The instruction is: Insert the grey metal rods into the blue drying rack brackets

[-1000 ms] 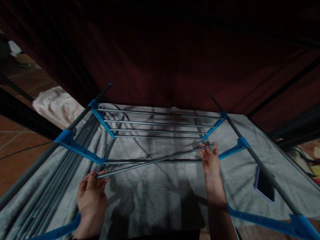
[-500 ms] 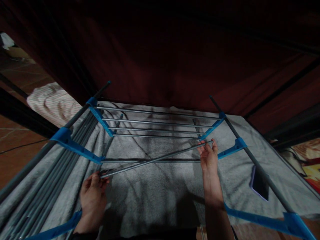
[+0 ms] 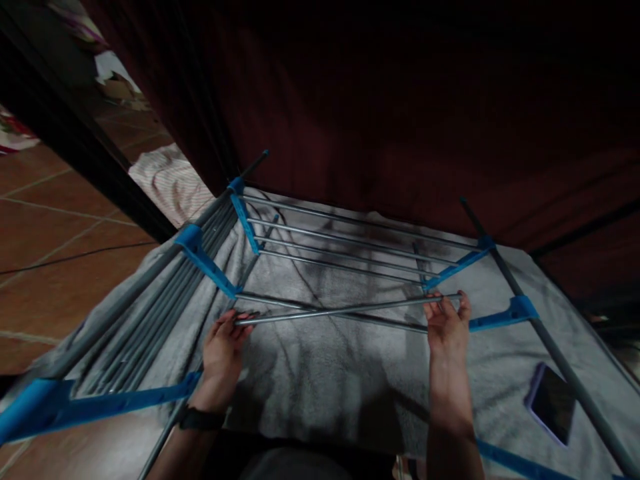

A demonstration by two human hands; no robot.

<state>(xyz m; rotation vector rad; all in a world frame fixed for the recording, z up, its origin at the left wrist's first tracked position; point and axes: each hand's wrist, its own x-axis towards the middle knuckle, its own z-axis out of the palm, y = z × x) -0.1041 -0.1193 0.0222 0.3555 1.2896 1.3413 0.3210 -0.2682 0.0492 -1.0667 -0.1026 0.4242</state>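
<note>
Camera view has swung left and tilted since half a second ago, so everything sits further right in frame; rod and hands keep about the same place against the rack. Thin grey rod (image 3: 370, 307) held up by both hands, over the near part of the rack. Left hand (image 3: 223, 347) pinches its left end; right hand (image 3: 447, 328) grips near its right end, fingers curled round it. Long axis runs side to side, right end slightly higher in view. Rod crosses the near crossbar (image 3: 385, 321) at a shallow angle, a flat X; crossbar slopes the other way. Can't tell if the two touch. Beyond it, four crossbars (image 3: 335, 235) run between blue brackets (image 3: 247, 223), roughly parallel to the near one. Side pole (image 3: 553, 353) on the right, phone (image 3: 553, 403) just beside it on grey blanket (image 3: 300, 380). Bundle of rods (image 3: 165, 310) left of left hand, lying lengthwise. Black wristband (image 3: 203, 419) on left wrist. Dark red curtain (image 3: 350, 120) behind.
</note>
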